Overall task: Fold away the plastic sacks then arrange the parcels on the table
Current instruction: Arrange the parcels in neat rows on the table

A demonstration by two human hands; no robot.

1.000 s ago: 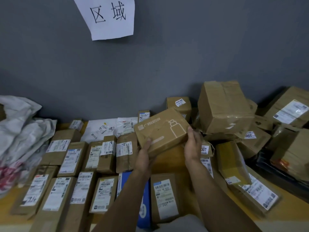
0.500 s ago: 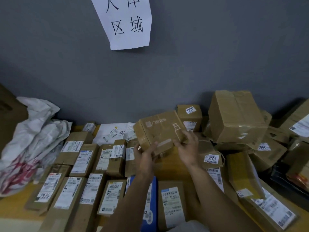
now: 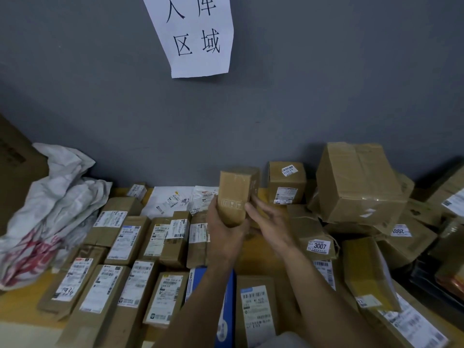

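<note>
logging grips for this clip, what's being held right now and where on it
A brown cardboard box, upright on end. The left hand grips its lower end, and the right hand lays straight fingers against its right side.

Two hands, a left hand [image 3: 223, 234] and a right hand [image 3: 272, 222]. One lifted brown box [image 3: 234, 194]. One paper sign [image 3: 195, 38]. Two white mailers [image 3: 170, 199]. One blue box [image 3: 229, 295]. One heap of sacks [image 3: 50, 209]. At least eleven labelled parcels [image 3: 128, 239] in the left rows; the right pile is too jumbled to count.

The left hand [image 3: 223, 231] is gripping a small brown box [image 3: 237, 194] upright above the parcels while the right hand [image 3: 270, 222] is touching its side.
</note>
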